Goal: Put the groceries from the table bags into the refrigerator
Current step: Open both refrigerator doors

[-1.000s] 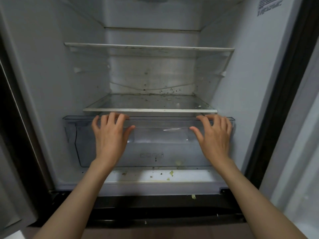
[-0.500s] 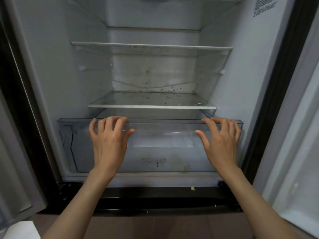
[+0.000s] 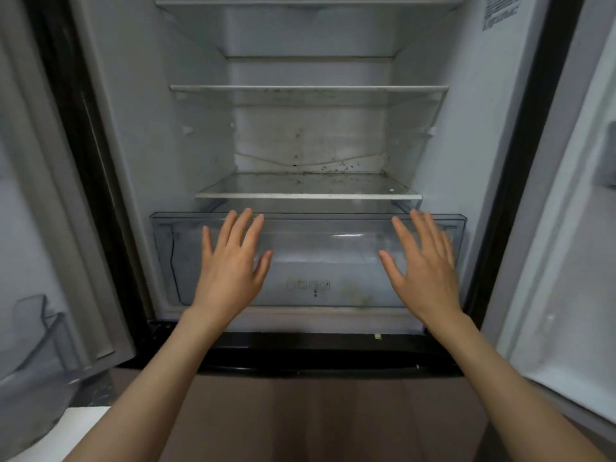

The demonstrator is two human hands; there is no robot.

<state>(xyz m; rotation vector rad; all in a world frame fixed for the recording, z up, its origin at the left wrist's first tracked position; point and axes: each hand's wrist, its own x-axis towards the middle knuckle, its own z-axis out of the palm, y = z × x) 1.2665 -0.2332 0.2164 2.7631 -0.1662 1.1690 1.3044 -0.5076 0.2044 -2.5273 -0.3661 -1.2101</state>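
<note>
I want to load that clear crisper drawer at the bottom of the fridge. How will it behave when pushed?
The crisper drawer looks like thin clear plastic and empty, so probably light and easy to slide. It is wide, so pushing at one end might skew it; both spread hands look sensible.

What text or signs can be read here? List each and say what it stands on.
Printed label on the refrigerator's right inner wall, top: lines of text, too small and blurred to read.
Four small square icons on the back wall behind the clear drawer: symbols, too blurred to make out.
Nothing else is legible.

L grip (image 3: 231, 265) & R grip (image 3: 423, 265): arms extended fwd, fingers straight, spread.
</note>
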